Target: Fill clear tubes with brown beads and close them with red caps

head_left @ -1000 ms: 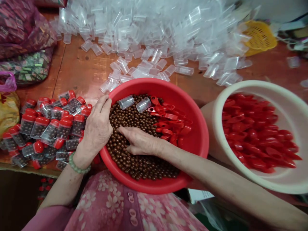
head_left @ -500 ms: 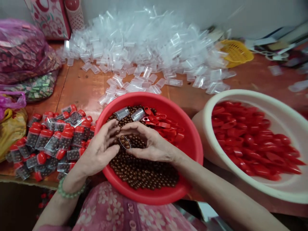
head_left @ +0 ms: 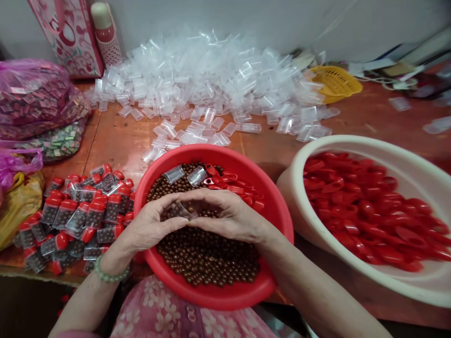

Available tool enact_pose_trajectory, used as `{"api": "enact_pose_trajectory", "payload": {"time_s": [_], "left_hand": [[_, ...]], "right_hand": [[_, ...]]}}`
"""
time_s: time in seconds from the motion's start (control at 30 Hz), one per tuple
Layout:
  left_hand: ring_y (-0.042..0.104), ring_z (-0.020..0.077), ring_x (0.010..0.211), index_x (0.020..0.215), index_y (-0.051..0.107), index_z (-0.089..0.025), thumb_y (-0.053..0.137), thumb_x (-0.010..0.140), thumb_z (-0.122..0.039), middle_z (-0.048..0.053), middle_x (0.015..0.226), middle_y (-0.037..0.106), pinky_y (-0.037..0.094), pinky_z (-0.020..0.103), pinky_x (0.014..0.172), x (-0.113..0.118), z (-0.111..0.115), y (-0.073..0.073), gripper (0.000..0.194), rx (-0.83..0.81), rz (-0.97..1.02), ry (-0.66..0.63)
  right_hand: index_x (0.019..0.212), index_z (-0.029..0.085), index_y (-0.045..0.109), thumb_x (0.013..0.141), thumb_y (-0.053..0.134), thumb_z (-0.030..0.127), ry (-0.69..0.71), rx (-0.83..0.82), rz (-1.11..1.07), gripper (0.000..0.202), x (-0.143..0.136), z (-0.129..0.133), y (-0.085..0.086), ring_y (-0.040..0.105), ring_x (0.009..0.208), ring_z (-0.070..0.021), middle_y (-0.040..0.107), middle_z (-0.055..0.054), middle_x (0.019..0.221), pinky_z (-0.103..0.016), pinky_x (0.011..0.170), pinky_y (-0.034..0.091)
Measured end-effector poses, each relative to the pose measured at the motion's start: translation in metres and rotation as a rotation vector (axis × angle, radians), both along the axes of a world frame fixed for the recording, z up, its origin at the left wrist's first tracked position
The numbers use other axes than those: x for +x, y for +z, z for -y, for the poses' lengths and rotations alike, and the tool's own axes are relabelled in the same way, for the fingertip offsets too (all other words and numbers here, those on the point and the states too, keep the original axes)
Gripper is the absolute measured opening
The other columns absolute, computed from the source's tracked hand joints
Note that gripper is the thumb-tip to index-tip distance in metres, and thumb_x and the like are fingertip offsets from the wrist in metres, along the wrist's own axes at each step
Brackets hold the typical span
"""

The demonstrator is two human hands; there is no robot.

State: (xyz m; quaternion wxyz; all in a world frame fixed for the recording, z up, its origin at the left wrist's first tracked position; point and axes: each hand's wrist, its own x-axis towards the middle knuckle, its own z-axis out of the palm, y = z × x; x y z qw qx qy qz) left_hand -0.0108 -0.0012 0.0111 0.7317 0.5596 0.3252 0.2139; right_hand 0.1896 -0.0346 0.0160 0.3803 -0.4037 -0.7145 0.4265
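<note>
In the head view, a person cradles a clear container (head_left: 180, 212) of brown beads over a red basin (head_left: 218, 301) at the counter's (head_left: 112, 129) near edge; no red cap shows on it. At left, a heap of filled, capped containers (head_left: 95, 213) looks finished. Plenty appears left: a mound of clear tubes (head_left: 211, 87) at the far side, two loose tubes (head_left: 196, 176) on the beads, red pieces (head_left: 366, 211) in a white tub (head_left: 299, 164) at right. The left hand (head_left: 150, 225) curls thumb and fingers round the container; the right hand (head_left: 230, 213) arches at its right end, thumb and fingers apart, its grip impossible to tell.
</note>
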Motion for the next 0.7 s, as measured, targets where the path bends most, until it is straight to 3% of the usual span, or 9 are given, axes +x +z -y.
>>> {"api": "enact_pose_trajectory", "payload": {"time_s": [0.2,0.27,0.4,0.47,0.57,0.7], "left_hand": [[0.062,0.0219,0.111,0.123,0.06,-0.016,0.068,0.079,-0.026,0.008,0.119,0.068,0.044,0.036,0.102,0.001,-0.002,-0.002,0.046,-0.021,-0.046,0.033],[0.064,0.0201,0.103,0.116,0.064,-0.016,0.07,0.078,-0.026,0.006,0.11,0.071,0.046,0.034,0.097,0.001,-0.002,-0.003,0.039,-0.031,-0.052,0.05],[0.064,0.0148,0.086,0.099,0.066,-0.016,0.074,0.075,-0.024,0.002,0.091,0.069,0.049,0.027,0.085,0.001,-0.002,-0.003,0.027,-0.057,-0.053,0.122],[0.065,0.0143,0.087,0.1,0.065,-0.017,0.074,0.076,-0.024,0.002,0.096,0.068,0.05,0.026,0.083,-0.001,-0.002,-0.001,0.026,-0.074,0.004,0.129],[0.067,0.0168,0.094,0.102,0.062,-0.019,0.071,0.081,-0.024,0.006,0.119,0.062,0.053,0.028,0.084,-0.003,-0.003,0.006,0.023,-0.063,0.115,0.104],[0.066,0.0178,0.099,0.094,0.06,-0.018,0.067,0.085,-0.021,0.006,0.121,0.061,0.052,0.028,0.087,-0.005,-0.004,0.014,0.011,0.006,0.141,0.002]], "right_hand": [[0.09,0.018,0.06,0.084,0.066,0.021,-0.07,0.038,0.031,0.009,-0.001,0.003,-0.003,0.064,0.077,-0.0135,0.068,-0.003,0.085,-0.026,0.071,0.052],[0.082,0.018,0.058,0.084,0.066,0.022,-0.069,0.027,0.051,0.01,-0.001,0.004,-0.002,0.061,0.072,-0.0123,0.064,-0.002,0.08,-0.025,0.068,0.051],[0.096,0.018,0.058,0.082,0.068,0.022,-0.136,-0.024,0.015,0.018,0.01,0.006,0.002,0.059,0.068,-0.0106,0.064,-0.001,0.082,-0.022,0.063,0.05],[0.098,0.018,0.058,0.084,0.065,0.021,-0.216,-0.013,0.043,0.016,0.021,0.007,0.004,0.06,0.069,-0.0112,0.064,-0.001,0.083,-0.023,0.064,0.05],[0.089,0.019,0.061,0.086,0.059,0.018,-0.32,-0.028,0.236,0.003,0.042,0.011,0.007,0.061,0.073,-0.0134,0.066,-0.001,0.081,-0.026,0.07,0.05],[0.099,0.018,0.062,0.088,0.057,0.019,-0.306,-0.102,0.544,0.012,0.059,0.024,0.009,0.062,0.088,-0.0193,0.068,-0.006,0.095,-0.033,0.081,0.05]]}}
